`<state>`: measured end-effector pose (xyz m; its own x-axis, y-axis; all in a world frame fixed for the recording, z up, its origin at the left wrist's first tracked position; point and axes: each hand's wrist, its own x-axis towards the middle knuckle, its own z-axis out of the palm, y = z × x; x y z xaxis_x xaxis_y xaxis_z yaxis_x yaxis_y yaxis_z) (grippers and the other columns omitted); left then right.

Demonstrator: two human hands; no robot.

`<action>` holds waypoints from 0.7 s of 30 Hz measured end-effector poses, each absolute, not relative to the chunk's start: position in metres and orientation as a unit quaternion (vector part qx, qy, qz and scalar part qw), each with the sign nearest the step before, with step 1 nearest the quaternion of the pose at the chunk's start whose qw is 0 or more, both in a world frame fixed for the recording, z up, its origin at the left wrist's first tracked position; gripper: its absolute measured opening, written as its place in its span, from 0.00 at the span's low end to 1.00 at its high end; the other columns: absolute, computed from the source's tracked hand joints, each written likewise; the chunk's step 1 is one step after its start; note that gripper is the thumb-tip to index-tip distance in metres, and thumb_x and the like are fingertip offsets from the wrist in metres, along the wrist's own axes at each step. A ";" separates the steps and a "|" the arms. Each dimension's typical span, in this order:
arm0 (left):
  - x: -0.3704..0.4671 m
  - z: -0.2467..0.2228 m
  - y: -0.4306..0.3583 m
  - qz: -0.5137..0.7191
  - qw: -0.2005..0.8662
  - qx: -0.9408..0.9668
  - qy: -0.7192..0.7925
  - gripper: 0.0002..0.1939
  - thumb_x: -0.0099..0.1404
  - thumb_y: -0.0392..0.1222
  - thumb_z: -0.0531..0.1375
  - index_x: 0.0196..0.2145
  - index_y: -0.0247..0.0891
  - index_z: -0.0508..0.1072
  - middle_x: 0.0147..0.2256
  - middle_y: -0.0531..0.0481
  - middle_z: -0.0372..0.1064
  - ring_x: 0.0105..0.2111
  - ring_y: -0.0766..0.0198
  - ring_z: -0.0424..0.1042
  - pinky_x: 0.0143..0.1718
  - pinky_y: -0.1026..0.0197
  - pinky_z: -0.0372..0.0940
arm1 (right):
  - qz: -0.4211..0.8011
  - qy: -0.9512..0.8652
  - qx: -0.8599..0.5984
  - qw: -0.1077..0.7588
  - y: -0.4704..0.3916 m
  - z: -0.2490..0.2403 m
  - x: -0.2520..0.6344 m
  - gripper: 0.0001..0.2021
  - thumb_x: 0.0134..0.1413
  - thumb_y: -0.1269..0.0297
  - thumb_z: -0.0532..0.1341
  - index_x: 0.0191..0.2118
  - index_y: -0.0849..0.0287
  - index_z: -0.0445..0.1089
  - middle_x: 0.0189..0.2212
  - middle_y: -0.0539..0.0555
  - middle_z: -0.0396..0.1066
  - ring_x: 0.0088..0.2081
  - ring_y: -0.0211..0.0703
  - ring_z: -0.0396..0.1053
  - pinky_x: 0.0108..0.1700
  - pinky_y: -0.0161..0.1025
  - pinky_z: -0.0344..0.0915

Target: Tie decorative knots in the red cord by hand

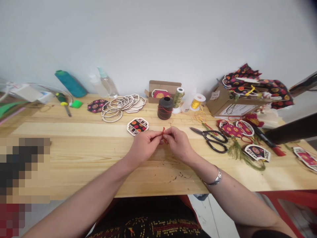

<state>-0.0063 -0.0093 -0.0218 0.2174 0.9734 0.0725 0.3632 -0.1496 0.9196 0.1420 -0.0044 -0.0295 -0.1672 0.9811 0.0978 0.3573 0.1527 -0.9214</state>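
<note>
Both hands meet above the middle of the wooden table, fingertips pinched on a thin red cord (163, 131). My left hand (148, 142) grips it from the left, and my right hand (178, 142) from the right, with a small loop of cord standing up between them. The lower part of the cord is hidden by the fingers. Just behind my left hand lies an octagonal ornament (137, 126) with a pale lattice frame and dark patterned fabric. To the right of my right hand are black-handled scissors (210, 137), lying apart from it.
Behind the hands stand a dark thread cone (165, 109), a green thread spool (178, 98) and a yellow spool (198, 100). Wooden frames (123, 107) are piled back left. A cardboard box (223, 100) of fabric stands back right, near several ornaments (257, 153). A screwdriver (64, 105) lies left.
</note>
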 end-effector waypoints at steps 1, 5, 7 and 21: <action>-0.006 -0.023 -0.009 0.366 0.405 0.667 0.506 0.13 0.60 0.40 0.56 0.41 0.39 0.77 0.34 0.50 0.77 0.33 0.61 0.75 0.38 0.60 0.67 | 0.395 -0.653 -0.516 0.388 -0.005 -0.029 0.142 0.04 0.51 0.71 0.54 0.29 0.58 0.65 0.23 0.48 0.68 0.27 0.37 0.65 0.32 0.35 0.61; -0.006 -0.022 -0.010 0.355 0.383 0.679 0.515 0.13 0.60 0.40 0.56 0.39 0.40 0.78 0.32 0.51 0.77 0.30 0.62 0.74 0.34 0.62 0.67 | 0.383 -0.664 -0.516 0.381 -0.005 -0.028 0.142 0.05 0.52 0.72 0.54 0.29 0.58 0.65 0.23 0.48 0.68 0.27 0.37 0.65 0.33 0.35 0.60; -0.005 -0.020 -0.010 0.353 0.366 0.685 0.522 0.12 0.60 0.39 0.55 0.36 0.40 0.78 0.29 0.52 0.77 0.28 0.63 0.74 0.32 0.63 0.66 | 0.379 -0.668 -0.517 0.378 -0.005 -0.029 0.142 0.05 0.51 0.72 0.54 0.29 0.58 0.65 0.23 0.48 0.68 0.28 0.37 0.65 0.33 0.35 0.60; -0.003 -0.006 -0.008 0.384 0.447 0.619 0.520 0.07 0.54 0.40 0.58 0.26 0.36 0.75 0.17 0.56 0.65 0.18 0.69 0.60 0.22 0.65 0.57 | 0.402 -0.650 -0.504 0.402 -0.001 -0.027 0.145 0.04 0.51 0.68 0.56 0.27 0.58 0.65 0.23 0.49 0.68 0.28 0.38 0.65 0.33 0.36 0.61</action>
<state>-0.0032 -0.0078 -0.0063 0.1649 0.9862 0.0112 0.2999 -0.0610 0.9520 0.1452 -0.0012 -0.0275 -0.1679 0.9788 0.1171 0.3329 0.1682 -0.9278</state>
